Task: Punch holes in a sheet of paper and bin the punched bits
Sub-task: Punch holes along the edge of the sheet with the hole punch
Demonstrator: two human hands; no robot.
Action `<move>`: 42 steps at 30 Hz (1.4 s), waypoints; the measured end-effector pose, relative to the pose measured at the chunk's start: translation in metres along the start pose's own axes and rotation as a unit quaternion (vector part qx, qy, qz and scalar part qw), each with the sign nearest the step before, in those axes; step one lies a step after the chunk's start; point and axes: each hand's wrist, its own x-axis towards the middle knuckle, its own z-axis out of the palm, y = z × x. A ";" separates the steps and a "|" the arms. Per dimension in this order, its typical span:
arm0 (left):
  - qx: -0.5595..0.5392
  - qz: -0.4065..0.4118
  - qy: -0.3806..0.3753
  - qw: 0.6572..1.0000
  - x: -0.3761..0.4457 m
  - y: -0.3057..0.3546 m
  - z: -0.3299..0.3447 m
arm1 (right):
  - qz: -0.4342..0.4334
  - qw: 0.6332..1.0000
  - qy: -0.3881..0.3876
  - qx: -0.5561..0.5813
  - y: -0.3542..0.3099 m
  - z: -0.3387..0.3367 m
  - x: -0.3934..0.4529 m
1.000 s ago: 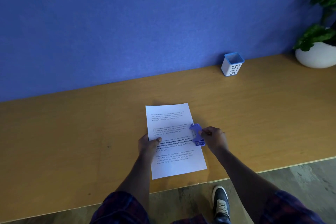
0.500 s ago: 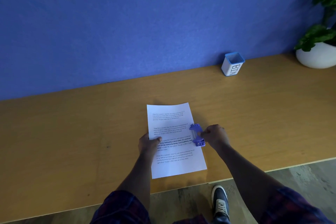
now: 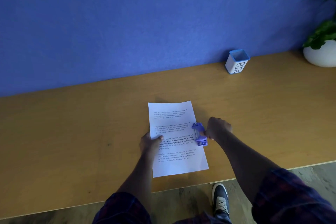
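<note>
Wooden desk (image 3: 72,132): left hand (image 3: 150,142) pins paper (image 3: 176,138); right hand (image 3: 217,129) grips half-hidden punch (image 3: 199,133).

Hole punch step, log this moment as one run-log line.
step: punching | left hand: pinning printed sheet on desk | right hand: gripping hole punch at sheet's right edge | bin: untouched by wall

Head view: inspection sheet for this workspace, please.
Surface: wooden desk, bare apart from listed items.
Job's things: white printed sheet of paper lying flat; purple plastic hole punch on its right edge; white square bin with blue rim upright by the wall.
Clutter: white plant pot, far right.
Grippers: left hand presses the sheet's left edge; right hand grips the punch.
Cables: nothing seen.
Surroundings: blue wall.
</note>
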 end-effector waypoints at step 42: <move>0.038 0.017 0.034 0.999 -0.013 0.008 0.005 | -0.036 0.915 0.010 0.401 0.021 0.046 -0.011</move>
